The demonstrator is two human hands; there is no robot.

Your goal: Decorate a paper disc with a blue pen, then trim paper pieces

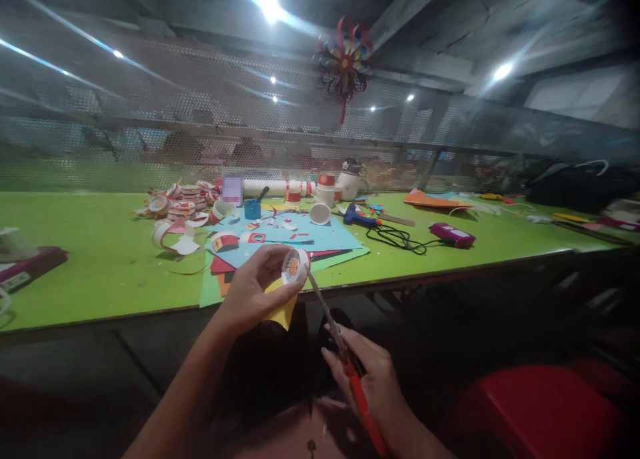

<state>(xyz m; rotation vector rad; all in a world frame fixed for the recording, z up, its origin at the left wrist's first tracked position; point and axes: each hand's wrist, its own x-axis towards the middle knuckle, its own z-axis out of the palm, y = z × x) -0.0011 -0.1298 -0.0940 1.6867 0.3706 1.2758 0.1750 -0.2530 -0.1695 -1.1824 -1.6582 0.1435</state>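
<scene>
Item: small paper cup [295,265], pinched at the tips of my left hand [253,289]. The fingers are closed round its rim, with yellow paper [283,310] tucked beneath them.
Scissors [334,325]: blade tip at the cup's edge, handles gripped in my right hand [373,382], which sits lower and nearer me.
Step, I judge: trimming the cup; a clean cut needs it held steady.
Beyond the fingers: green table [100,259], glue gun [357,217].

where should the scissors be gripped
By the red handles, coming from the near, lower end, as the right hand does now. The scissors slant up and away, their metal blades ending at the cup in the left hand, so that end is sharp and crowded.
</scene>
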